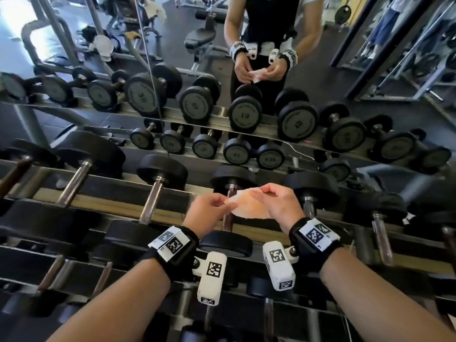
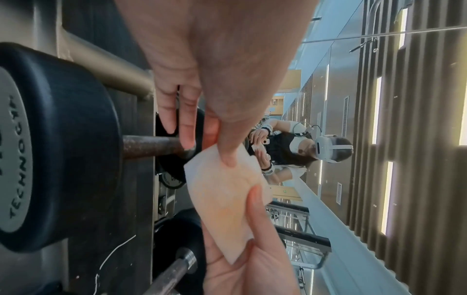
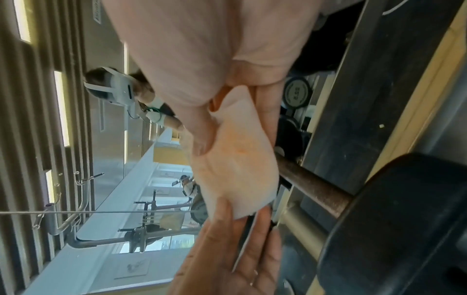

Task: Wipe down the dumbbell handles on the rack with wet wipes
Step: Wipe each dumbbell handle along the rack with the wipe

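Left hand: left hand (image 1: 209, 208) is hovering above the rack, palm turned inward, thumb and forefinger pinching the left edge of the wet wipe (image 1: 249, 206); the other fingers are curling loosely below.
Right hand: right hand (image 1: 276, 201) is hanging level with the left, thumb pressing on top of the wipe's right edge, fingers curling underneath it.
Forearms: both are reaching forward from the bottom of the head view, each wearing a black wristband with a white camera block.
Wet wipe: it is stretching between the two hands, pale with an orange stain in the middle, clear of the metal.
Dumbbell handle: the rusty-brown dumbbell handle (image 1: 228, 218) is lying directly under the wipe, between two black heads.
Rack: the rack (image 1: 123, 201) is carrying rows of black dumbbells on angled rails.
Mirror: the mirror (image 1: 370, 70) behind is reflecting the person and the wipe.
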